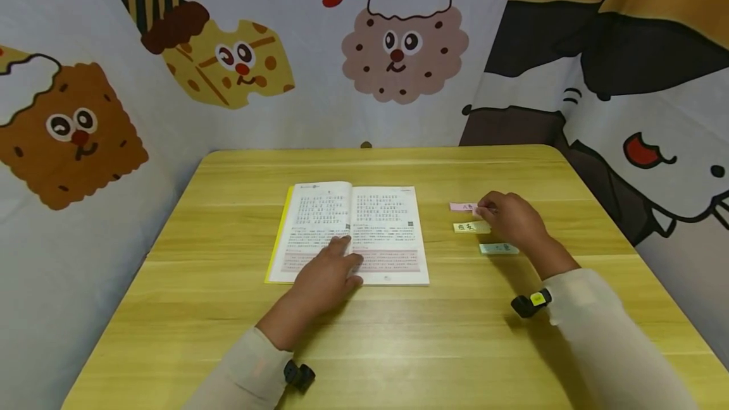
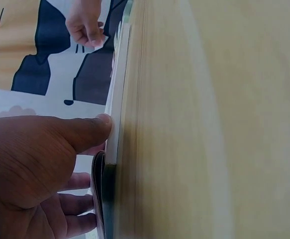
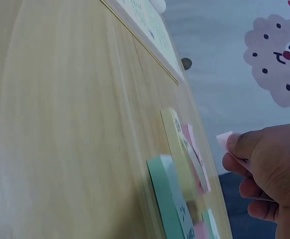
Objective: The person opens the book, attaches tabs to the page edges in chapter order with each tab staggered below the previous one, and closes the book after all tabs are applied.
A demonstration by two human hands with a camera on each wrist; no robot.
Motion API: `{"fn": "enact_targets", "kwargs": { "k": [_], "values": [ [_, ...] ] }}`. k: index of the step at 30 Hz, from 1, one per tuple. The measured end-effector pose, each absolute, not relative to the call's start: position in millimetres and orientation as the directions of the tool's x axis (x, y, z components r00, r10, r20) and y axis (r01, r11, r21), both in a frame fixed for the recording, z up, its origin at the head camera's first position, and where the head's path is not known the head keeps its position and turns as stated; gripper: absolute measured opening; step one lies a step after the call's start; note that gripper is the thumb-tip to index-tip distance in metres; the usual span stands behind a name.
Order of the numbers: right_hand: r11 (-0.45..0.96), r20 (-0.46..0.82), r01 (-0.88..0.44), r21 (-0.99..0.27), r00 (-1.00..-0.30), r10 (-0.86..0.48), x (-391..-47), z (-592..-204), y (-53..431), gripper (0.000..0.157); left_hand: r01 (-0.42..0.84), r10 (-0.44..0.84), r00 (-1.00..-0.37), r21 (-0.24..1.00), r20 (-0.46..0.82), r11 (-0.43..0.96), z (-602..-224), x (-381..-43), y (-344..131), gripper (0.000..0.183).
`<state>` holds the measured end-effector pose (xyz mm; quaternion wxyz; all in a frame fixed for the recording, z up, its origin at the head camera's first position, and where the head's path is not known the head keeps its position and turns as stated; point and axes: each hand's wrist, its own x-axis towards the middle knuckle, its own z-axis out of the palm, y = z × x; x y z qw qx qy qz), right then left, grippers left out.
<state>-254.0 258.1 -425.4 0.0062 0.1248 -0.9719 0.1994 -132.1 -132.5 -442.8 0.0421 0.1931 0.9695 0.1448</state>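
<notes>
Pink slip (image 3: 223, 139) pinched in the right hand (image 1: 515, 220), book (image 1: 384, 207) under the left hand (image 1: 327, 274)

The right hand's grip is narrow: thumb and forefinger pinch the small pink slip, which the right wrist view shows raised off the table (image 1: 398, 347). In the head view this hand is over the far end of a row of three little pads, right of the book. The pink pad (image 1: 462, 207) lies farthest from the person, the yellow pad (image 1: 467, 228) sits in the middle, partly covered by the hand, and the green pad (image 1: 498, 249) is nearest. Dark handwriting shows on all three.

The left hand's grip is loose and wide, its fingers spread across the lower part of the book near the middle fold. The book lies spread flat on the table with two printed pages up, a pink-tinted block along the bottom and a yellow edge down the left side.

Both arms wear pale sleeves (image 1: 609, 334), with a small dark device (image 1: 299, 375) at each wrist. Behind the table hangs a pale cloth (image 1: 307, 119) printed with cartoon faces, among them a pink biscuit (image 1: 404, 55) and a wedge of cheese (image 1: 228, 74)
</notes>
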Motion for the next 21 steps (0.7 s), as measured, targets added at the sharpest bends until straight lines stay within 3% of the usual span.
{"fn": "enact_targets", "kwargs": {
  "k": [21],
  "values": [
    [0.820, 0.035, -0.295, -0.491, -0.947, -0.320, -274, -433, 215, 0.021, 0.345, 0.373, -0.927, 0.297, -0.040, 0.890, -441, -131, -130, 0.040]
  ]
}}
